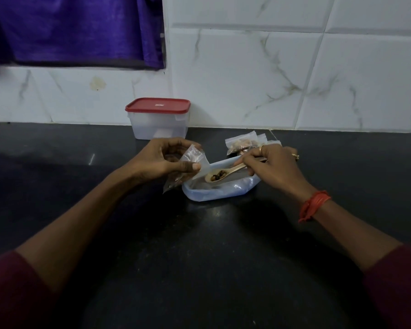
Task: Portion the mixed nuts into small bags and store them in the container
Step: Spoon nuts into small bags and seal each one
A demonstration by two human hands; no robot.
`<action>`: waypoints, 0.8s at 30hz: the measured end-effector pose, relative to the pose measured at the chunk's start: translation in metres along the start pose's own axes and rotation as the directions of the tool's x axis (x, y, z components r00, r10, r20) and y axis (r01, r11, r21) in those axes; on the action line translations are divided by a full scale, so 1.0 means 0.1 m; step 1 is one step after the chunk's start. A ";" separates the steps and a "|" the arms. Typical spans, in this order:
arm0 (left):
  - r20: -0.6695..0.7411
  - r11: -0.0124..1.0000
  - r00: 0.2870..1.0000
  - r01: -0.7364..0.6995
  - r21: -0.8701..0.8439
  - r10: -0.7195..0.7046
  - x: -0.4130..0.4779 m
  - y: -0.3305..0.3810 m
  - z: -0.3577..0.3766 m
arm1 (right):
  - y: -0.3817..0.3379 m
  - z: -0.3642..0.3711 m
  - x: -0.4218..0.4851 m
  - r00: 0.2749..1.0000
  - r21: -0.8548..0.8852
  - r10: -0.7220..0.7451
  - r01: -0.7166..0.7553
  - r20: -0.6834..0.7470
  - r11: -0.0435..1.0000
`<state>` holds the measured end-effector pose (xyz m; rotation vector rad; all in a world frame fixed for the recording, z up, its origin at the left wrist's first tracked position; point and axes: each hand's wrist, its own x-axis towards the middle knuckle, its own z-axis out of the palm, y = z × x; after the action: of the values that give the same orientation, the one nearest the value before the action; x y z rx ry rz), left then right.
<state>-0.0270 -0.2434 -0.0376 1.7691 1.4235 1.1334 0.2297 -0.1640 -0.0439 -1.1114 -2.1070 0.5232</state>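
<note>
At frame centre my left hand (161, 160) pinched a small clear bag (195, 160) between thumb and curled fingers. Just right of it, my right hand (271, 165) gripped a wooden spoon (223, 173) carrying a few nuts (217, 175) over the pale blue tub (218, 194) on the black counter (199, 257). Filled bags (241, 144) lay just behind that hand. Above centre, the container (159, 125) stood closed against the wall tiles. The small label on its red lid (157, 105) was too blurred to read.

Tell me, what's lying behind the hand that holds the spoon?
Filled small bags of nuts lie on the counter behind the right hand, which grips the spoon. The hand covers part of the pile, so their count cannot be told.
</note>
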 end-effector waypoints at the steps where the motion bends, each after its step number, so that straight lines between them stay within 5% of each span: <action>1: -0.005 1.000 1.000 -0.003 0.012 0.003 0.00 0.00 0.00 | 0.02 -0.04 0.01 0.998 -0.028 -0.014 0.012 -0.054 1.000; 7: 0.006 0.996 0.999 -0.033 0.077 0.033 -0.01 0.00 0.01 | -0.02 -0.16 0.02 0.962 0.090 -0.032 0.059 -0.272 0.994; 17: -0.049 0.996 0.996 -0.067 0.063 0.070 -0.02 0.04 0.08 | -0.12 0.08 -0.06 0.923 0.075 -0.309 0.333 -0.229 0.940; 20: -0.075 0.998 0.995 -0.069 0.002 0.069 -0.01 0.03 0.08 | -0.12 0.11 -0.10 0.851 -0.094 -0.472 0.464 -0.230 0.881; 24: -0.095 0.997 0.994 -0.065 -0.051 0.060 -0.01 0.00 0.05 | -0.09 0.09 -0.07 0.663 -0.343 -0.711 0.628 -0.234 0.698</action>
<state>-0.0223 -0.2436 -0.0401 1.7540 1.3860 1.2907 0.2212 -0.1748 -0.0473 -0.3968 -2.0856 -0.2836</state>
